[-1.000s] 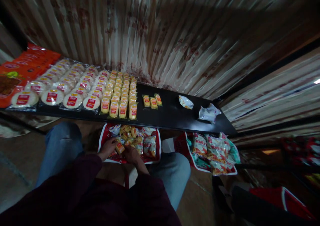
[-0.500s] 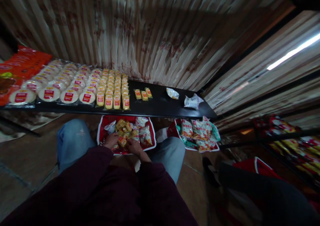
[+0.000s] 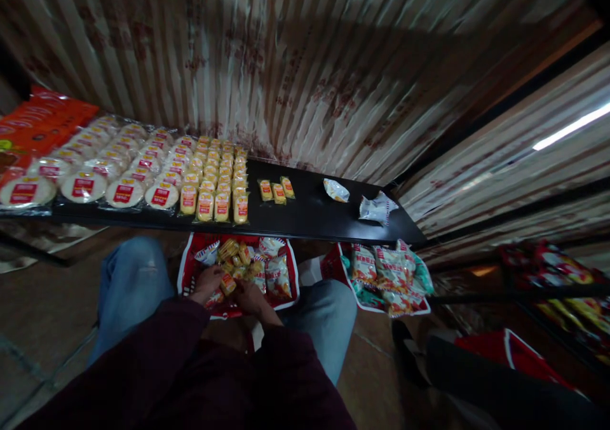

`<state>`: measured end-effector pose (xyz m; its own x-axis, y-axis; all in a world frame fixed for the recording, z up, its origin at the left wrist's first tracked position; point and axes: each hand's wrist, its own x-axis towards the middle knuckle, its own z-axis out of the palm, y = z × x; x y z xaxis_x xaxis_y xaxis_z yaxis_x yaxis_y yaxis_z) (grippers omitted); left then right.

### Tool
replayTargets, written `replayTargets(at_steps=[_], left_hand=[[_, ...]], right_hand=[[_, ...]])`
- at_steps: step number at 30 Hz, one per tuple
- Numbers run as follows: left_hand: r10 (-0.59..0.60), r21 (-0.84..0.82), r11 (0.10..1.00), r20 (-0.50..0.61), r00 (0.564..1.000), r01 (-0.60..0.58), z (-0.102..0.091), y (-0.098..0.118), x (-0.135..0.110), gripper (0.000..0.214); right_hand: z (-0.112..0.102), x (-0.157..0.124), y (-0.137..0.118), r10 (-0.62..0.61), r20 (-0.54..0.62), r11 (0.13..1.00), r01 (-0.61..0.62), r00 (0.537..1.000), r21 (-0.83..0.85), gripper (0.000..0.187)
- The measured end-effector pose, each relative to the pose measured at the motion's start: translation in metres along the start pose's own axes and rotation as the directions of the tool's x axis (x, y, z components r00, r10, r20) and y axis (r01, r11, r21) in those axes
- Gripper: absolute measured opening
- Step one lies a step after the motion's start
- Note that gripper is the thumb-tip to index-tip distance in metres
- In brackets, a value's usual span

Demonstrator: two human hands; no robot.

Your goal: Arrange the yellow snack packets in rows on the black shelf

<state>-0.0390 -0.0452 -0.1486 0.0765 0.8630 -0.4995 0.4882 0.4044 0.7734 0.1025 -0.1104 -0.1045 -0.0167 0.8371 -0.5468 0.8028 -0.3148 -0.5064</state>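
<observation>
Shelf [image 3: 309,217] beyond, packet [image 3: 228,284] sits between left grip [image 3: 208,281] and right grip [image 3: 250,296].

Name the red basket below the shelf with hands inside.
The basket between the knees: the left hand and right hand are in it; the other basket, past the right knee, has neither.

Pleated cream-and-brown sheeting [image 3: 267,55] with dark red print fills the frame's top. A glossy orange bag [image 3: 52,119] lies at the left edge. A thin white strip of light [image 3: 572,127] glows at the right, above glossy red and yellow packets [image 3: 562,268]. At lower right, another person's dark-trousered leg [image 3: 476,379] partly hides a red, white-rimmed container [image 3: 488,347].
</observation>
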Motion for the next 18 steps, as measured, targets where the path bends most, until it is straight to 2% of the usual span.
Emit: replayTargets(at_steps=[5, 8, 12, 18], left_hand=[[-0.012, 0.030, 0.999, -0.001, 1.000, 0.012, 0.002, -0.005, 0.003, 0.011], [-0.016, 0.019, 1.000, 0.004, 1.000, 0.016, 0.003, -0.007, 0.003, 0.015], [-0.038, 0.027, 0.999, 0.014, 0.999, 0.038, 0.003, -0.006, 0.001, 0.018], [-0.074, 0.012, 0.997, -0.014, 0.997, 0.075, 0.003, -0.001, -0.002, 0.019]], right_hand=[[-0.003, 0.001, 0.001, -0.023, 0.034, 0.994, 0.019, 0.999, 0.109, 0.035], [-0.005, 0.001, -0.002, -0.044, 0.014, 0.996, 0.042, 0.999, 0.078, 0.034], [-0.008, -0.001, -0.007, -0.010, 0.015, 1.000, 0.010, 1.000, 0.016, 0.034], [-0.011, -0.005, -0.010, 0.012, 0.047, 0.997, -0.016, 0.999, 0.077, 0.035]])
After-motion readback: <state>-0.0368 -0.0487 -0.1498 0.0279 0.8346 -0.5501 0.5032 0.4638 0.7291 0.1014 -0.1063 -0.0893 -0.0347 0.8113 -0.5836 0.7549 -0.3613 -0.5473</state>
